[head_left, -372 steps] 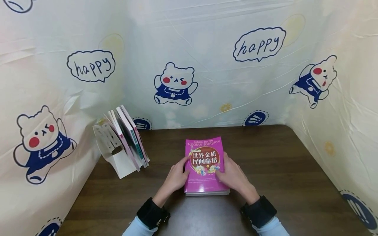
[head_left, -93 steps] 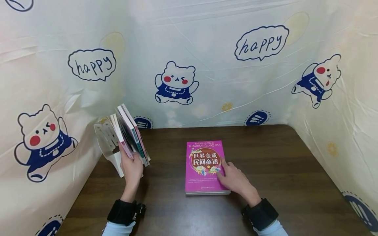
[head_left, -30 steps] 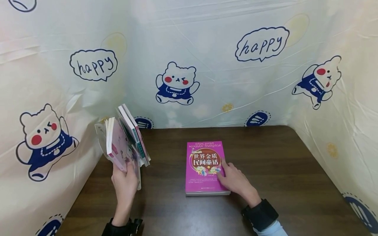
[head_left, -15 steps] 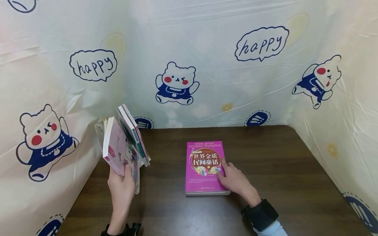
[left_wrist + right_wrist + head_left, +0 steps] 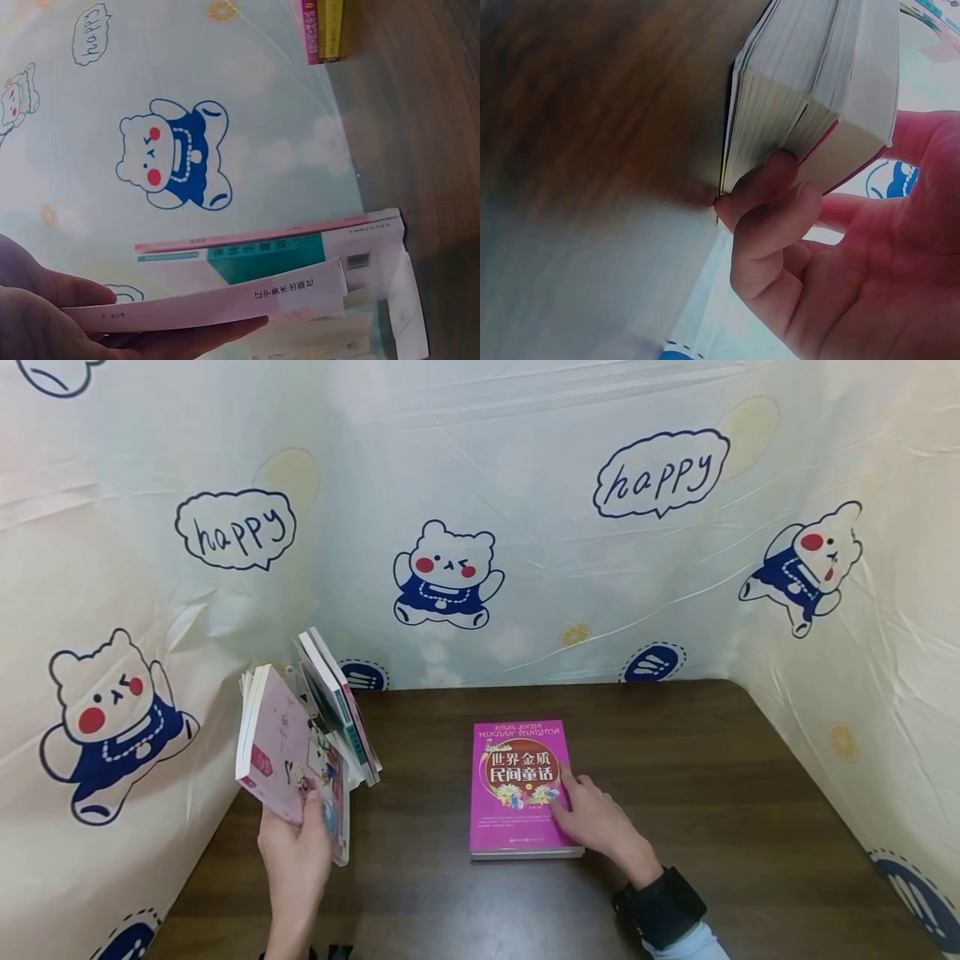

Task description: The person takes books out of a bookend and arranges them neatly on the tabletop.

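In the head view my left hand [image 5: 296, 852] grips a pink book [image 5: 273, 747] with a picture on its cover, holding it tilted in front of the white book stand. The left wrist view shows its pink spine [image 5: 202, 309] between my thumb and fingers. At mid-table a magenta book [image 5: 517, 818] with Chinese lettering lies cover up. My right hand [image 5: 603, 827] holds its right side, thumb on the cover. In the right wrist view the bent fingers [image 5: 776, 225] press against the page edges of stacked books [image 5: 780, 127].
The white book stand [image 5: 411, 307] is largely hidden in the head view behind the pink book. Several books [image 5: 337, 702] lean upright in it, one with a green spine [image 5: 262, 259]. A patterned curtain [image 5: 540, 610] borders the brown table [image 5: 697, 777] at the back and sides.
My left hand has gone from the magenta book to the stand, taken the pink book and drawn it out left and toward me. The right hand stays on the magenta book.
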Motion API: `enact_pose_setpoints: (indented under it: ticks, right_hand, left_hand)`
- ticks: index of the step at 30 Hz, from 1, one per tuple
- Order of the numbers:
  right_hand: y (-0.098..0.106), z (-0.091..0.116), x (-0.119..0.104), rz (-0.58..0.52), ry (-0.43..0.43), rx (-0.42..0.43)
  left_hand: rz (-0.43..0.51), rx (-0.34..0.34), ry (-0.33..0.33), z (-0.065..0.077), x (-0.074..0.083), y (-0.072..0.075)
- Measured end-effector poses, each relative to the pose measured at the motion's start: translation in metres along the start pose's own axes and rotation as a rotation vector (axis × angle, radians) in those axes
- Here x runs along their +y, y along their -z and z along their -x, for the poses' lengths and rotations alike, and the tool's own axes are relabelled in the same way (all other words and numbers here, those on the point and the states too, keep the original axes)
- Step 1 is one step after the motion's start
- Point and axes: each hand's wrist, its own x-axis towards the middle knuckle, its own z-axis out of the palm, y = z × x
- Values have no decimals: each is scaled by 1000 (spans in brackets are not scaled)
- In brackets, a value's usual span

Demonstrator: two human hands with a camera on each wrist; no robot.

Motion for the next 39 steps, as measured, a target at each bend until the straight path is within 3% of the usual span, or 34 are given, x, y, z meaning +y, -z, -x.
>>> enact_pose_setpoints:
  ticks: [6,15,24,39]
  right_hand:
    - [1,-1,0,8,5,-1]
    - [2,-2,0,13,5,1]
    - [-1,-1,1,6,3,-3]
    - [-3,-4,5,23,13,-4]
  left_hand:
    - [2,-12,13,4,7,3]
    - [21,-52,-19,12,18,4]
    - [30,-99,-9,16,20,6]
    - [65,-131,-90,25,22,-2]
